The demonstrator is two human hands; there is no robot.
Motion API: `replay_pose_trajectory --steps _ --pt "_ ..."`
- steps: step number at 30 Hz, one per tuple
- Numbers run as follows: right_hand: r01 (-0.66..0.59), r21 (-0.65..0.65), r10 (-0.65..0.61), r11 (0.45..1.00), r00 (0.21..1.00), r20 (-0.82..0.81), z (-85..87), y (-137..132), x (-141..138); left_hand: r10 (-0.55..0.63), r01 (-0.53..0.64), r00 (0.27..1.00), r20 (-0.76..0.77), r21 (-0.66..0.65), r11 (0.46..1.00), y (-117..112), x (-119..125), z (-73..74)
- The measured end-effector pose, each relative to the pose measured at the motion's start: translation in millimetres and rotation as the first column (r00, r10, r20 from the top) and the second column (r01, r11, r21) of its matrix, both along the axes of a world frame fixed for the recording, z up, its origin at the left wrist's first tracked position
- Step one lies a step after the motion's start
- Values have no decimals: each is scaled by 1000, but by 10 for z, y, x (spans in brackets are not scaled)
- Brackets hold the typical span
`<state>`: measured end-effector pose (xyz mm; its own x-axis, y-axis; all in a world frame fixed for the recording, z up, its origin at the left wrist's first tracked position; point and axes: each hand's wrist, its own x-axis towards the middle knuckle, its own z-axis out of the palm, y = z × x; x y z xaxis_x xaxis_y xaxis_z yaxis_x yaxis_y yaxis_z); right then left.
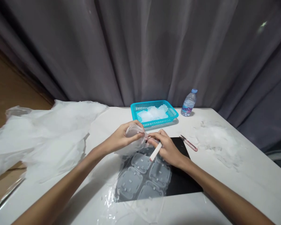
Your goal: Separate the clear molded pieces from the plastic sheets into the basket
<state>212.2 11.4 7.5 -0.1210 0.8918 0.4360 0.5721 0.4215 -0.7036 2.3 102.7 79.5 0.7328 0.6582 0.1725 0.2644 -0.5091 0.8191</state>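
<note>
My left hand (126,137) is closed around a translucent plastic piece (134,131), held just above the table. My right hand (167,148) grips a slim white and pink tool (155,152) whose tip meets that piece. Below both hands a clear plastic sheet of several moulded rounded-square parts (144,178) lies across a black mat (184,178).
A turquoise basket (172,112) with clear plastic pieces stands at the back, a small water bottle (189,103) to its right. Pink-handled snips (189,143) lie beside the mat. White plastic scraps (219,139) lie at the right, a big crumpled white bag (49,137) at the left.
</note>
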Motion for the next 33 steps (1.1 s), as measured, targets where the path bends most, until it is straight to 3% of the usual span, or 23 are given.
replay_pose_trajectory --steps 2,6,10,13,16,17,19,22,26,29,33 --pt "11 -13 -11 1000 1000 -20 32 18 41 8 -8 1000 -10 12 1000 0 -24 17" --pt "-3 26 2 1000 1000 23 154 -18 101 -52 49 998 -31 -89 995 -46 -4 19" --pt "-29 137 4 990 984 176 182 -38 77 -77 76 997 -16 -49 996 -121 70 -65" --pt "101 175 -148 979 947 284 113 32 125 41 -42 998 40 27 999 -151 85 -107" --pt "289 138 -317 947 910 266 71 117 256 207 -214 974 95 75 974 -119 39 -64" --pt "286 124 -309 950 914 262 80 128 295 232 -239 968 96 72 968 -96 18 -38" --pt "144 107 -169 984 944 285 130 115 328 228 -231 971 70 34 972 -51 -14 2" --pt "-74 97 38 992 941 335 214 50 262 105 -105 994 3 -52 993 -28 -3 -17" --pt "-48 146 -16 988 913 409 215 12 154 -16 15 1000 -23 -43 999 -103 80 -159" --pt "-38 218 -83 975 850 520 188 10 157 42 -42 999 -18 32 999 -171 123 -264" --pt "-78 279 -123 957 765 633 210 -12 181 115 -115 993 4 38 993 -213 142 -333"
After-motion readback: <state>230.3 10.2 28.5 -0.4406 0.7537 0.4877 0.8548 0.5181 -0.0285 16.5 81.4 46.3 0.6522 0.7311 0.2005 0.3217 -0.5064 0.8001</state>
